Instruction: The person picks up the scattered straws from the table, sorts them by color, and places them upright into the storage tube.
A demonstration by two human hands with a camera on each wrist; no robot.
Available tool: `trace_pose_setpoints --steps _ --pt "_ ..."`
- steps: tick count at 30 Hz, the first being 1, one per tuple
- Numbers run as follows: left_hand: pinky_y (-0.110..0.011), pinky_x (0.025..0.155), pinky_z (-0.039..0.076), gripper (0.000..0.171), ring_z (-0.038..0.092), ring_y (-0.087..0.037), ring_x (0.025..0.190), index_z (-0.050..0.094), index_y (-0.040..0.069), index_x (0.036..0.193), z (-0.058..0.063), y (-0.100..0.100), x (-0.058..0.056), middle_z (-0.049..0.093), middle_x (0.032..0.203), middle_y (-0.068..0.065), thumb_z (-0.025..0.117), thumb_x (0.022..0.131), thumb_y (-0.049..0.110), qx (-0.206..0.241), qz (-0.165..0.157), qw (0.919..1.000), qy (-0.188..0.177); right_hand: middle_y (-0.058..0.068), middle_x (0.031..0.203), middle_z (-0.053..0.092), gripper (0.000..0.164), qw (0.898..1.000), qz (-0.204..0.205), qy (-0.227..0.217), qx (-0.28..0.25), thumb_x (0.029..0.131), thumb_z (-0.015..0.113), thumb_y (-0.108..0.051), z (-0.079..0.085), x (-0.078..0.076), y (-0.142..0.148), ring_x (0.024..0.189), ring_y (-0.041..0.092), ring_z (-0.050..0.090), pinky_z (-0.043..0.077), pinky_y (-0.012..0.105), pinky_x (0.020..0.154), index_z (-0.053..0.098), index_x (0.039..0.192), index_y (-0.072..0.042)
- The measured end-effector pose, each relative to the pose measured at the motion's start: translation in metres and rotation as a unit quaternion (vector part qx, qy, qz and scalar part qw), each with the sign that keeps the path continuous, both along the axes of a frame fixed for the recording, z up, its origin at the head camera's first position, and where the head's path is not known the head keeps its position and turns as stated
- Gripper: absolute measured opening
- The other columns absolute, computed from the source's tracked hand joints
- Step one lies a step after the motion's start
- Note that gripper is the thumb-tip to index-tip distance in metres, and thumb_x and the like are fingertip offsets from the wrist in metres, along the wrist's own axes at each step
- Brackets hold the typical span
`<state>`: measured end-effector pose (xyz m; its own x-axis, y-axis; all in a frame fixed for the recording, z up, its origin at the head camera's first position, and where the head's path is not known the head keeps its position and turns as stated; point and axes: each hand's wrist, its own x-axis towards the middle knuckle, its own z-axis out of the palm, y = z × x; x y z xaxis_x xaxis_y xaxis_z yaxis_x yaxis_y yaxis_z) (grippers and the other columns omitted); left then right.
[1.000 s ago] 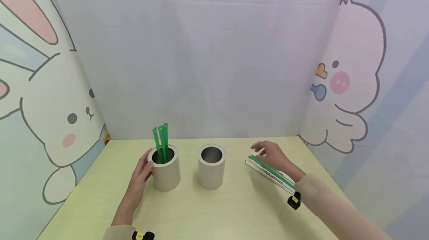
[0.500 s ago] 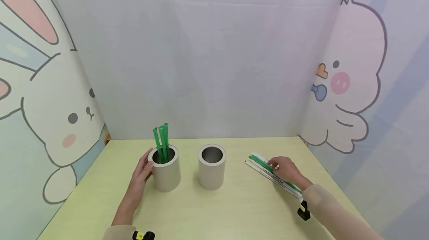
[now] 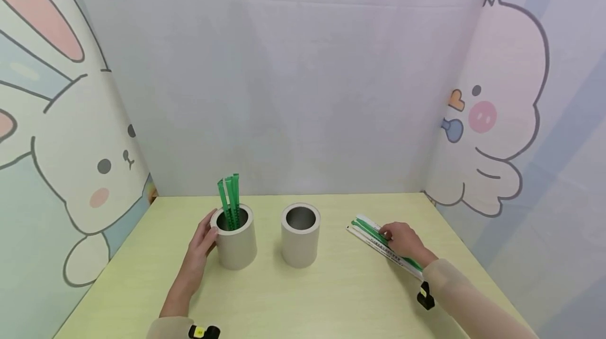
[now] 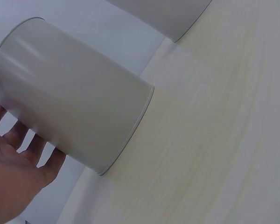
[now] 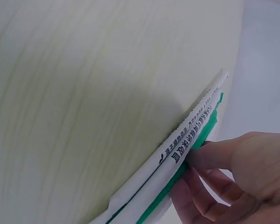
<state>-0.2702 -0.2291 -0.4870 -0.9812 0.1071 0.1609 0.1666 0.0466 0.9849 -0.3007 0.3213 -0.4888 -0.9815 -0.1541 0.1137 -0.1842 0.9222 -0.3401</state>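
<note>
My left hand (image 3: pixel 199 252) is wrapped around the left side of a pale grey cylindrical cup (image 3: pixel 236 249); in the left wrist view its fingers (image 4: pixel 35 147) lie along the cup's wall. Several green paper-wrapped straws (image 3: pixel 229 197) stand in that cup, leaning left. A small bundle of wrapped straws, white ones (image 3: pixel 374 243) with printing and a green one (image 5: pixel 205 133), lies slanted on the table at right. My right hand (image 3: pixel 406 240) is over this bundle, thumb and fingertips pinching the green straw. The palm and sleeve hide the near part of the bundle.
A second grey cup (image 3: pixel 300 247), with no straws showing in it, stands between the first cup and the bundle. The pale yellow table (image 3: pixel 293 302) ends at a light curtain (image 3: pixel 289 91) behind, with printed cartoon cloths at both sides.
My right hand has come back and down from the far end of the bundle to its middle, and now pinches the green straw. My left hand stays at the cup.
</note>
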Motion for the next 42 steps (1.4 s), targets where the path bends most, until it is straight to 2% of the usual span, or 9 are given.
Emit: trace_pose_setpoints --steps 5,12,17,22,28,34,37,39,42 --pt "-0.074 0.126 0.011 0.064 0.012 -0.039 0.162 0.014 0.022 0.172 -0.001 0.001 0.0 0.016 0.176 -0.012 0.038 0.116 0.042 0.002 -0.002 1.0 0.0 0.009 0.095 0.074 0.036 0.999 0.02 0.025 -0.02 0.084 0.067 0.015 0.009 0.0 0.002 0.086 0.024 0.068 0.06 0.05 0.079 0.079 0.114 -0.001" --pt "-0.074 0.126 0.011 0.065 0.013 -0.039 0.162 0.014 0.021 0.172 0.001 0.0 0.001 0.016 0.176 -0.012 0.039 0.116 0.043 0.0 0.001 1.0 0.0 0.012 0.099 0.075 0.032 0.994 0.054 0.065 -0.075 0.092 0.07 0.01 0.046 0.003 -0.017 0.084 0.024 0.073 0.063 0.043 0.075 0.075 0.122 0.0" --pt "-0.074 0.126 0.011 0.065 0.011 -0.04 0.162 0.014 0.02 0.172 0.0 0.0 0.001 0.015 0.177 -0.012 0.038 0.116 0.043 -0.001 0.001 1.0 -0.001 0.01 0.108 0.074 0.035 0.987 0.044 0.051 -0.142 0.097 0.07 0.002 0.069 0.002 -0.041 0.088 0.022 0.073 0.062 0.036 0.073 0.072 0.131 -0.006" --pt "-0.074 0.126 0.011 0.065 0.012 -0.039 0.162 0.014 0.021 0.172 0.0 -0.001 0.001 0.015 0.177 -0.012 0.039 0.116 0.043 -0.002 0.001 1.0 0.0 0.011 0.115 0.072 0.04 0.973 0.047 0.037 -0.224 0.1 0.071 -0.003 0.096 0.007 -0.08 0.098 0.025 0.073 0.064 0.036 0.077 0.069 0.139 -0.01" --pt "-0.074 0.126 0.011 0.065 0.012 -0.039 0.162 0.014 0.021 0.172 0.0 -0.001 0.0 0.016 0.176 -0.012 0.039 0.116 0.043 0.0 -0.002 1.0 0.003 0.013 0.118 0.069 0.042 0.937 0.084 0.019 -0.34 0.101 0.072 -0.005 0.123 0.007 -0.132 0.104 0.027 0.071 0.065 0.037 0.083 0.066 0.141 -0.014" --pt "-0.074 0.126 0.012 0.065 0.013 -0.039 0.162 0.015 0.021 0.172 -0.001 -0.001 0.0 0.017 0.176 -0.013 0.039 0.116 0.043 0.0 0.002 1.0 0.004 0.016 0.116 0.068 0.044 0.875 0.126 0.033 -0.466 0.098 0.072 0.002 0.139 0.005 -0.195 0.099 0.025 0.071 0.065 0.037 0.084 0.066 0.14 -0.01" --pt "-0.074 0.126 0.012 0.064 0.013 -0.04 0.162 0.015 0.021 0.172 -0.001 -0.001 0.0 0.017 0.176 -0.013 0.039 0.116 0.042 -0.001 0.003 1.0 0.001 0.015 0.117 0.067 0.043 0.848 0.147 0.033 -0.508 0.099 0.07 0.002 0.145 0.004 -0.229 0.1 0.025 0.07 0.065 0.039 0.086 0.065 0.14 -0.011" --pt "-0.074 0.126 0.012 0.064 0.012 -0.04 0.162 0.014 0.021 0.172 0.0 0.0 0.0 0.016 0.176 -0.014 0.039 0.116 0.042 -0.001 0.003 1.0 -0.001 0.014 0.12 0.065 0.043 0.834 0.16 0.036 -0.526 0.1 0.069 0.001 0.148 0.004 -0.251 0.103 0.025 0.069 0.065 0.04 0.088 0.064 0.141 -0.012" --pt "-0.073 0.126 0.012 0.064 0.013 -0.04 0.162 0.014 0.021 0.172 0.0 0.0 0.001 0.016 0.176 -0.014 0.038 0.116 0.042 0.0 0.004 1.0 -0.004 0.011 0.121 0.065 0.043 0.821 0.165 0.053 -0.544 0.101 0.069 0.0 0.15 0.0 -0.281 0.105 0.024 0.069 0.065 0.039 0.089 0.064 0.141 -0.015"
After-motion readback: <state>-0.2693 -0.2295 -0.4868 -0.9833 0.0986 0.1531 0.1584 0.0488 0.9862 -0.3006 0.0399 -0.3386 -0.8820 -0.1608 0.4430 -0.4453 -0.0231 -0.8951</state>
